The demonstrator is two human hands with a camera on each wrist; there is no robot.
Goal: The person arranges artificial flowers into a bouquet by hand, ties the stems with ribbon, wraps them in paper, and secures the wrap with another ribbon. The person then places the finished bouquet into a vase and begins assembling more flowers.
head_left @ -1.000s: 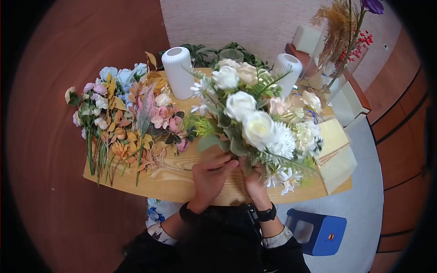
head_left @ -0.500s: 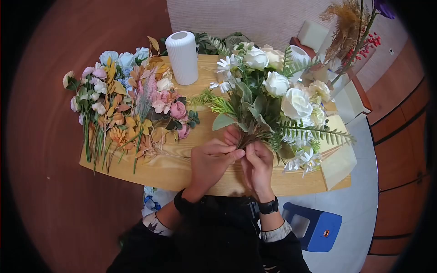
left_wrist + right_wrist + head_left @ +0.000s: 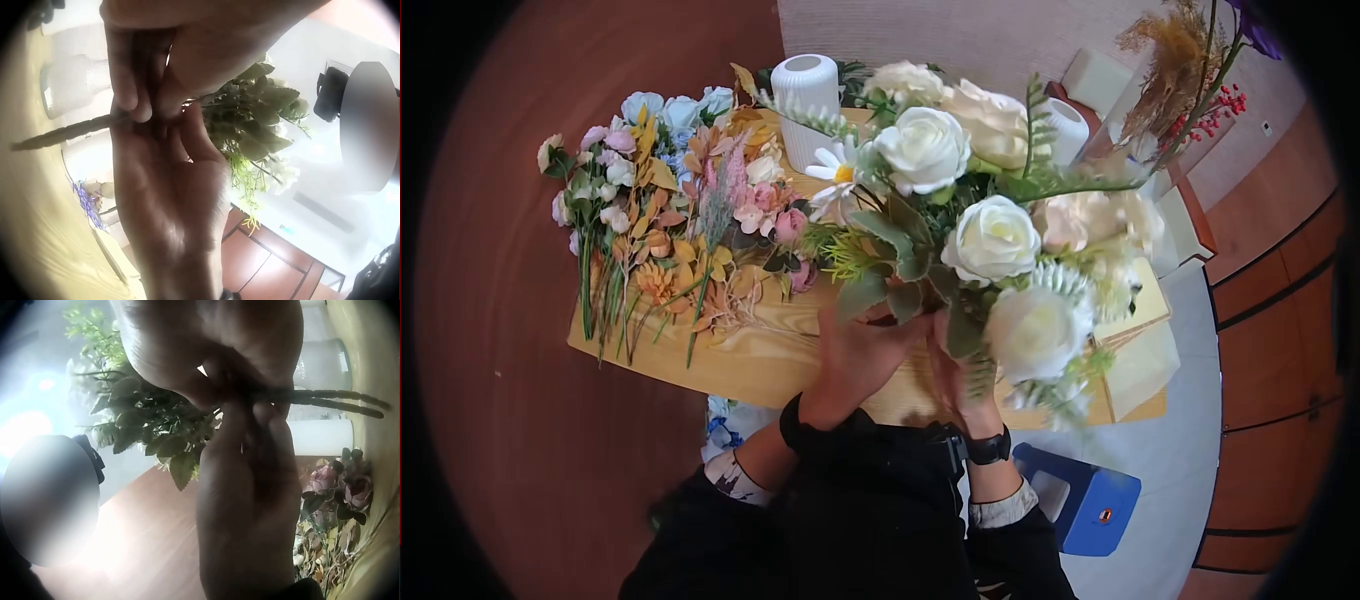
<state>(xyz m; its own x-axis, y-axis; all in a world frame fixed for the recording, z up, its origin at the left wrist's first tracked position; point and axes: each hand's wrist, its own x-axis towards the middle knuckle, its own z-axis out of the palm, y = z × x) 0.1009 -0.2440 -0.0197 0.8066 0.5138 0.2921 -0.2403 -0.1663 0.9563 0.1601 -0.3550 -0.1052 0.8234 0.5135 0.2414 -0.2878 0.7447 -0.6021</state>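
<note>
Both hands, left [image 3: 862,352] and right [image 3: 962,372], meet low, fingers curled round the stems of the white bouquet [image 3: 992,240], above the counter's [image 3: 775,370] near edge; loose flowers [image 3: 662,215] lie leftward.

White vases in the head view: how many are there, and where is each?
2: the left vase stands near the far edge of the table; the right vase shows partly behind the bouquet, which may hide others.

Left hand [image 3: 862,355] touching right hand [image 3: 960,380], fingers [image 3: 123,90] curled
</note>
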